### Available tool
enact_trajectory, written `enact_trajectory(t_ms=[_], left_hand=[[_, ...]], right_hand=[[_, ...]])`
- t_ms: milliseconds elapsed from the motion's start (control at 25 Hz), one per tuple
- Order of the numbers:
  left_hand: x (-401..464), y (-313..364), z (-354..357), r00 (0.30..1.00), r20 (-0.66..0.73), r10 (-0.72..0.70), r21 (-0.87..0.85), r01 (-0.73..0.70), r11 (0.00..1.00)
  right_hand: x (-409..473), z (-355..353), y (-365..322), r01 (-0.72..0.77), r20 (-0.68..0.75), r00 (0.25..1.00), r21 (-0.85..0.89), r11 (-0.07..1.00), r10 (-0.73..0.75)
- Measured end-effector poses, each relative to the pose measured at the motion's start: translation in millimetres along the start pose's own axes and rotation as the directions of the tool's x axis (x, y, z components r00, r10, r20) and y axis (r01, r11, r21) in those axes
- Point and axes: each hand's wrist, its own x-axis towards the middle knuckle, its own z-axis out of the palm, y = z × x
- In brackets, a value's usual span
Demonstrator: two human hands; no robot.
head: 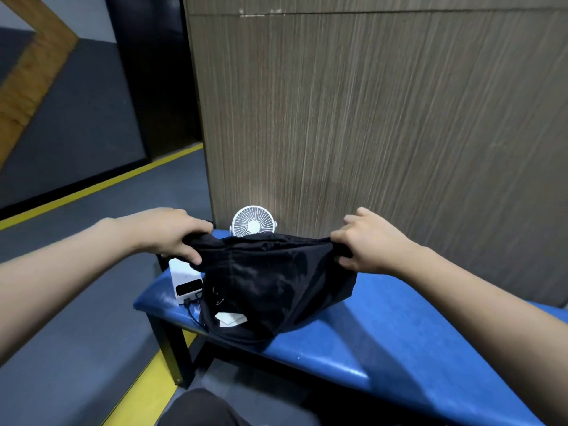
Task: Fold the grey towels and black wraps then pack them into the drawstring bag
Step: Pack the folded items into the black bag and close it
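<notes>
Right now both the left hand (172, 233) and right hand (373, 244) are gripping the black drawstring bag (276, 284) by its top edge, risking knocking the small fan (253, 224) behind.

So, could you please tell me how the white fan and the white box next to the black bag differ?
The white fan is round with a spoked grille, while the white box is rectangular with a dark panel on its top face. The fan stands upright against the wood panel behind the black bag; the box lies to the bag's left, near the bench end. A dark cable runs from the box; none shows at the fan. Both are white and on the blue bench.
</notes>
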Motion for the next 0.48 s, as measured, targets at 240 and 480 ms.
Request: enact_trajectory(t_ms=[240,480], left_hand=[[10,-10,-5,0.978,-0.193,0.072,-0.055,-0.084,0.995],[6,-1,-51,0.771,-0.635,0.05,-0.146,-0.183,0.972]], right_hand=[[-8,-5,19,-0.091,-0.114,0.99,-0.062,0.994,0.083],[-15,-20,44,-0.246,-0.173,0.959,-0.115,0.962,0.224]])
